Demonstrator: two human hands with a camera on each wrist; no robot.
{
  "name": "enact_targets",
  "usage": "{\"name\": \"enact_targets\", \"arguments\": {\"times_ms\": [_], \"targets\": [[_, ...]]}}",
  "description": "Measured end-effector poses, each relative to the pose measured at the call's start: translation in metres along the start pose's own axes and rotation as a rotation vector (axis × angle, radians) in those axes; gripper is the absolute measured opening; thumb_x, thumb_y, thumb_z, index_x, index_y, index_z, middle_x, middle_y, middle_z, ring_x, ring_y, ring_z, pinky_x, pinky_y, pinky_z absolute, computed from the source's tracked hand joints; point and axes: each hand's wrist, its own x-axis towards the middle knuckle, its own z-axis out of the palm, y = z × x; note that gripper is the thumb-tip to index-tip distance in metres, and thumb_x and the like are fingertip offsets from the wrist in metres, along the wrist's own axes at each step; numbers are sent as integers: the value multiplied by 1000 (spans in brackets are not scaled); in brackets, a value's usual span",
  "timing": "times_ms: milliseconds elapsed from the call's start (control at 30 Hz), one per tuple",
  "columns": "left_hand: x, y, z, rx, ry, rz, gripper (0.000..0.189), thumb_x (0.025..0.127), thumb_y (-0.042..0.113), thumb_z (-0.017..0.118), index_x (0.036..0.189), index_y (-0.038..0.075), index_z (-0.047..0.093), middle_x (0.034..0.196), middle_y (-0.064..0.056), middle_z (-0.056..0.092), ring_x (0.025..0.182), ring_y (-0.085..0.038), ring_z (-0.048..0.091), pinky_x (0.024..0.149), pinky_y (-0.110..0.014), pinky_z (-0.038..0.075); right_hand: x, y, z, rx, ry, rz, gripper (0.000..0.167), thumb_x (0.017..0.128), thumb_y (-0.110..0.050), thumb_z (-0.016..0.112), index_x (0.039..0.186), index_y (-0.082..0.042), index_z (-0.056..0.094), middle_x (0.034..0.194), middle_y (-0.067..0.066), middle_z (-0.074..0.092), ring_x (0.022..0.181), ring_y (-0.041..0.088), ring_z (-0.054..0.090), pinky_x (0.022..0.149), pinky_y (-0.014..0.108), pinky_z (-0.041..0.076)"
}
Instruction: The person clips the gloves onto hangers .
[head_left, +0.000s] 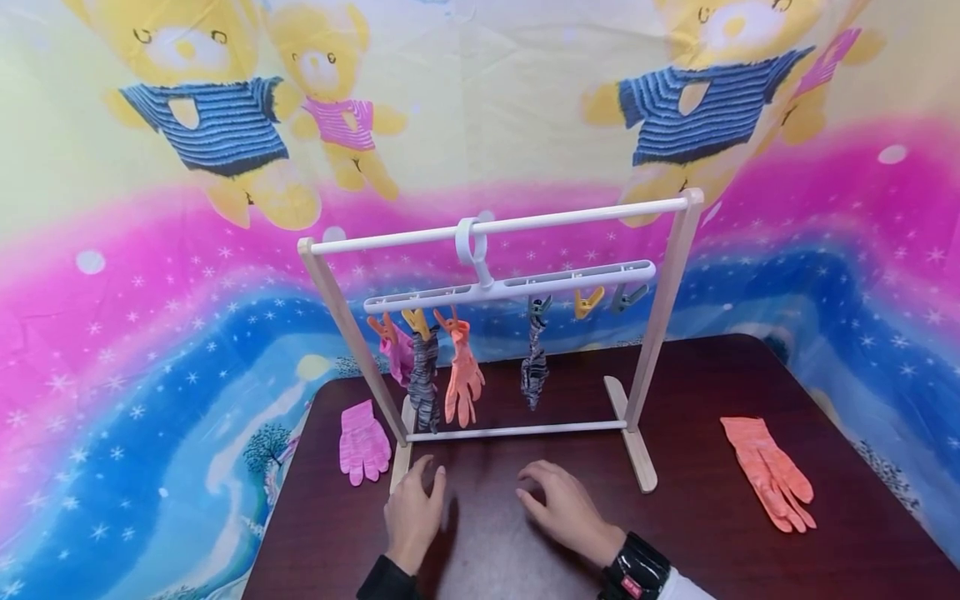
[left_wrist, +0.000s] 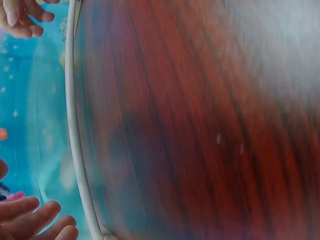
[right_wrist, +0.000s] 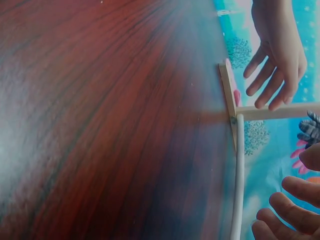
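Both of my hands hover over the front of the table before a small drying rack [head_left: 651,350], holding nothing. The left hand [head_left: 414,518] is near the rack's left foot, its fingers loosely bent. To the right, the other hand [head_left: 564,507] faces it with relaxed fingers and a gap between the two. A white hanger [head_left: 442,297] hooks over the rack's top bar. Clipped under it are a pink glove [head_left: 399,357], a grey striped glove [head_left: 424,379], an orange glove [head_left: 464,379] and another grey striped glove [head_left: 534,375].
On the table [head_left: 517,550], a pink glove [head_left: 363,443] lies left of the rack and an orange glove [head_left: 768,473] lies to its right. A yellow clip [head_left: 588,302] and a grey-green clip [head_left: 628,297] hang without gloves. A patterned cloth [head_left: 480,100] stands behind.
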Motion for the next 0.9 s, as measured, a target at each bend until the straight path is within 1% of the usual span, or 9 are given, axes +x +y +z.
{"name": "enact_targets", "arguments": {"times_ms": [167, 367, 533, 733, 800, 900], "targets": [[6, -7, -7, 16, 11, -34, 34, 93, 33, 68, 120, 12, 73, 112, -16, 76, 91, -39, 74, 67, -53, 52, 1, -5, 5, 3, -34, -23, 17, 90, -22, 74, 104, -12, 74, 103, -5, 70, 96, 11, 67, 81, 33, 55], [13, -13, -15, 10, 41, -41, 35, 94, 33, 67, 123, 13, 71, 106, -15, 77, 88, -41, 73, 63, -53, 51, 3, -12, 10, 15, -61, -51, 18, 91, -23, 73, 105, -12, 74, 105, -4, 71, 98, 13, 67, 83, 35, 56], [18, -16, -22, 10, 50, -49, 39, 94, 34, 66, 126, 13, 70, 108, -20, 76, 87, -44, 72, 63, -54, 51, 4, -17, 15, 15, -71, -71, 17, 92, -24, 72, 104, -12, 73, 104, -5, 70, 97, 11, 66, 81, 33, 55], [26, -19, -28, 15, 41, -69, 40, 95, 34, 65, 127, 11, 69, 111, -18, 75, 90, -44, 72, 63, -55, 52, 6, -21, 18, 20, -76, -86, 17, 92, -24, 72, 104, -13, 74, 104, -5, 71, 97, 11, 66, 84, 33, 55], [29, -21, -29, 16, 46, -75, 39, 96, 34, 64, 127, 11, 69, 110, -19, 75, 91, -44, 71, 64, -55, 52, 6, -23, 19, 18, -79, -88, 17, 92, -25, 72, 104, -13, 74, 104, -5, 71, 98, 12, 67, 85, 34, 55], [34, -26, -31, 12, 62, -68, 38, 96, 33, 65, 127, 10, 68, 113, -19, 75, 93, -44, 71, 66, -57, 53, 7, -26, 19, 21, -91, -88, 18, 92, -25, 72, 105, -13, 74, 105, -5, 71, 99, 12, 67, 85, 34, 55]]}}
